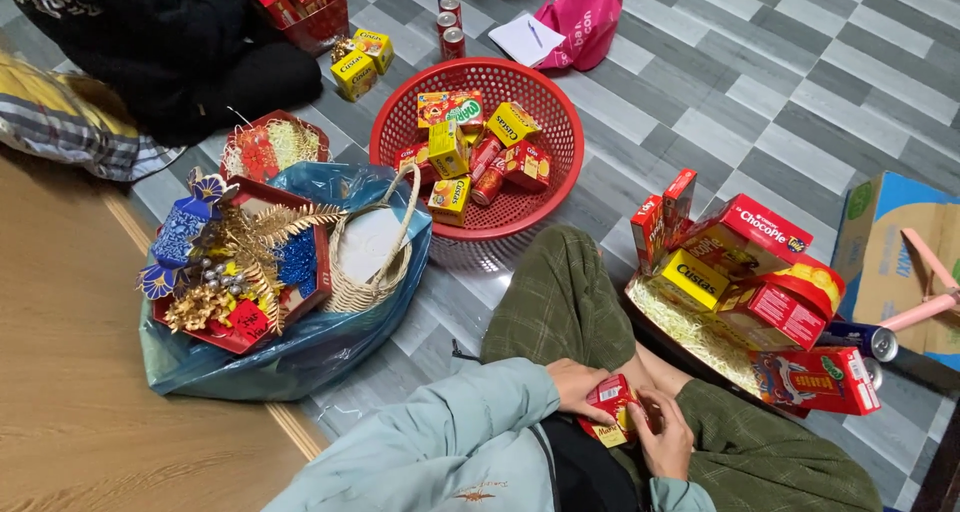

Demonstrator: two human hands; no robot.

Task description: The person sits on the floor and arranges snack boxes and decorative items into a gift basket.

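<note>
I sit cross-legged on a tiled floor. My left hand (pixel 578 384) and my right hand (pixel 664 434) together hold a small red box with a yellow label (pixel 614 410) over my lap. Just right of my knee stands a gift tray lined with pale shredded paper (pixel 672 319), packed with red and yellow snack boxes (pixel 752 234) and a drink can (pixel 868 340). Ahead of my knee a round red plastic basket (pixel 560 162) holds several more small snack boxes and cans.
A wicker basket (pixel 372 282) and a decorated red tray with gold and blue ornaments (pixel 240 272) lie on a blue plastic bag at left. Another person in black sits at top left by a red crate (pixel 316 22). Three cans, a notepad, a pink bag and a cardboard box (pixel 890 252) lie around.
</note>
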